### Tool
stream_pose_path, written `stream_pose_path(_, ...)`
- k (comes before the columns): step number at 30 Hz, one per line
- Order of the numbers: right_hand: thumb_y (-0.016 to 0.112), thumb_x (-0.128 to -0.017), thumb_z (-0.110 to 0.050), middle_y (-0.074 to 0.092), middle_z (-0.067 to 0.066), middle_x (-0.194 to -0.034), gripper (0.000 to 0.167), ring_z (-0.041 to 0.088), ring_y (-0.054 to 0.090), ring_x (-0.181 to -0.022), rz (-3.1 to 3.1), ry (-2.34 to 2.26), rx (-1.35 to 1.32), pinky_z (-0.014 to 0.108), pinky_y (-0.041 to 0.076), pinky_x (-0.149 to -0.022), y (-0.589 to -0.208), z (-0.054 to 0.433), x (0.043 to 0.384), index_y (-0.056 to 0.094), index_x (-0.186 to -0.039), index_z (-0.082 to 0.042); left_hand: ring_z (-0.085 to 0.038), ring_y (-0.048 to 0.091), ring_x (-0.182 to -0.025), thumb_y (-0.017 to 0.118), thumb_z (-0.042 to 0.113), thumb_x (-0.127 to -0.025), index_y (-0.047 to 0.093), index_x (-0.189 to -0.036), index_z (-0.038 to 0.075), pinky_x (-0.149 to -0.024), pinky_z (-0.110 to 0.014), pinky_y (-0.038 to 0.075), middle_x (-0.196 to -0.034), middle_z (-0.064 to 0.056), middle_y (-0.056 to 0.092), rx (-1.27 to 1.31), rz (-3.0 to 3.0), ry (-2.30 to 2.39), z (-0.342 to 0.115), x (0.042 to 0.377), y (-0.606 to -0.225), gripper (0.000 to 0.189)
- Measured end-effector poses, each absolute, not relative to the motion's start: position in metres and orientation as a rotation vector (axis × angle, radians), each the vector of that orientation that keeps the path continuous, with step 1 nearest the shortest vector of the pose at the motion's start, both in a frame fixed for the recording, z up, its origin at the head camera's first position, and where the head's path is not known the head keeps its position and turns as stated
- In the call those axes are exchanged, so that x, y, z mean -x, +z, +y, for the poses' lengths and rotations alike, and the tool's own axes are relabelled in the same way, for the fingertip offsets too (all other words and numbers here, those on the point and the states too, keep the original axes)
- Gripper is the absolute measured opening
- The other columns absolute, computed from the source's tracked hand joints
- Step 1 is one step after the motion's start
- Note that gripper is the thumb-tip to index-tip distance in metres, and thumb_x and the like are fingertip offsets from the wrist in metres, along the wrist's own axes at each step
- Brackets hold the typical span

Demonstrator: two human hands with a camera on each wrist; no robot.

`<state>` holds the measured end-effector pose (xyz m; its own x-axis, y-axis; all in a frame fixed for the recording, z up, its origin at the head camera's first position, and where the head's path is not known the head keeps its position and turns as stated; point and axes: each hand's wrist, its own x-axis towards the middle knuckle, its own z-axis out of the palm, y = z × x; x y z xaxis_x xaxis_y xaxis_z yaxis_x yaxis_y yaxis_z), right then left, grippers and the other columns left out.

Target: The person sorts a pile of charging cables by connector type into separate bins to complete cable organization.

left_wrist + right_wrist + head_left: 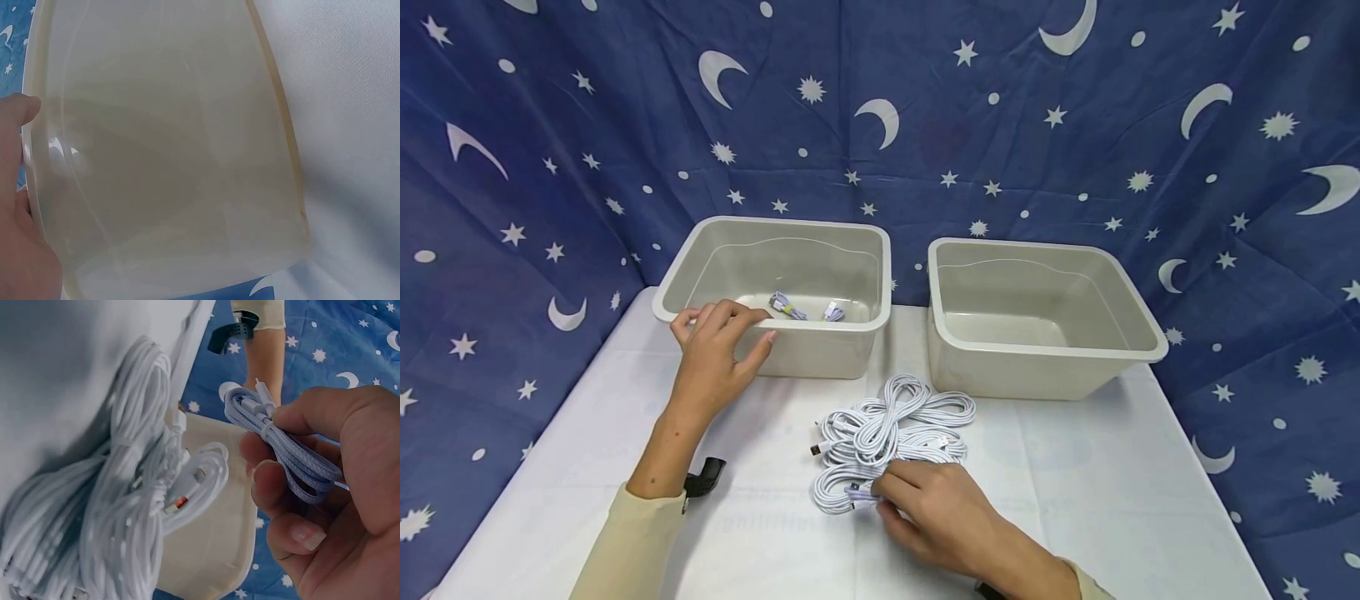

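My right hand [936,508] pinches a small coiled lavender braided USB cable [272,434] between thumb and fingers, low over the front of a cable pile. In the right wrist view a tie wraps its middle and a plug end sticks out near the thumb. Beside it lies the pile of white USB cables [895,421], looped into bundles with some plugs showing. At the left beige bin [820,350], my left hand [711,354] grips the front rim, thumb outside and fingers over the edge. Inside that bin lie two small lavender cable bundles [788,307].
A second beige bin [1045,375] stands to the right, its visible inside bare. Both bins sit on a white-covered table [775,533]. Behind and at the sides hangs a blue curtain [925,100] with moons and stars. A black strap [705,477] juts from my left wrist.
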<state>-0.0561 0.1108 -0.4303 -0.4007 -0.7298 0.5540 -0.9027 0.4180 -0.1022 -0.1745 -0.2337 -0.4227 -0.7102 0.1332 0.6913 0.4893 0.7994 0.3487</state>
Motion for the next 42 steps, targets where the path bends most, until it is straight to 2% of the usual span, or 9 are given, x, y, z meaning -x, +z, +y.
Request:
stream_pose_path(13,0.067,-0.099,-0.015,0.068,-0.011,-0.096,0.006,0.003,0.065,-0.082,-2.243,0.687,-1.317,0.021,0.055,-0.071,-0.412,0.110,0.071,0.072,-0.101,-0.017,-0.032,0.058,-0.102,0.079,0.029,-0.095,0.076,-0.113,0.013,-0.107,-0.063,0.021,-0.104,-0.005,0.065,0.464,-2.306,-0.688,-0.234,0.174,-0.423,0.024)
stream_pose_path(16,0.070,-0.097,-0.013,0.069,-0.010,-0.096,0.005,0.004,0.066,-0.084,-2.241,0.729,-1.311,0.023,0.056,-0.073,-0.409,0.110,0.076,0.072,-0.101,-0.016,-0.032,0.058,-0.103,0.079,0.029,-0.095,0.076,-0.113,0.013,-0.107,-0.063,0.020,-0.105,-0.005,0.065,0.464,-2.312,-0.684,-0.234,0.174,-0.422,0.024)
stream_pose_path(22,0.077,-0.091,-0.010,0.072,-0.009,-0.096,0.013,0.006,0.069,-0.086,-2.252,0.782,-1.269,0.026,0.058,-0.074,-0.400,0.109,0.087,0.072,-0.102,-0.015,-0.032,0.059,-0.102,0.079,0.029,-0.095,0.076,-0.113,0.013,-0.108,-0.063,0.020,-0.105,-0.005,0.066,0.463,-2.317,-0.682,-0.234,0.175,-0.421,0.024)
stream_pose_path(36,0.076,-0.093,-0.010,0.075,-0.003,-0.096,0.008,0.011,0.074,-0.085,-2.214,0.867,-1.197,0.028,0.061,-0.075,-0.389,0.102,0.106,0.074,-0.101,-0.011,-0.032,0.059,-0.102,0.079,0.029,-0.095,0.076,-0.113,0.013,-0.107,-0.063,0.020,-0.105,-0.005,0.066,0.459,-2.319,-0.683,-0.234,0.175,-0.423,0.024)
stream_pose_path(42,0.078,-0.091,-0.007,0.075,-0.002,-0.095,0.011,0.012,0.074,-0.085,-2.208,0.886,-1.174,0.028,0.061,-0.075,-0.384,0.100,0.113,0.073,-0.100,-0.010,-0.032,0.059,-0.102,0.079,0.029,-0.095,0.077,-0.113,0.013,-0.108,-0.063,0.020,-0.104,-0.005,0.066,0.457,-2.317,-0.680,-0.234,0.175,-0.424,0.024)
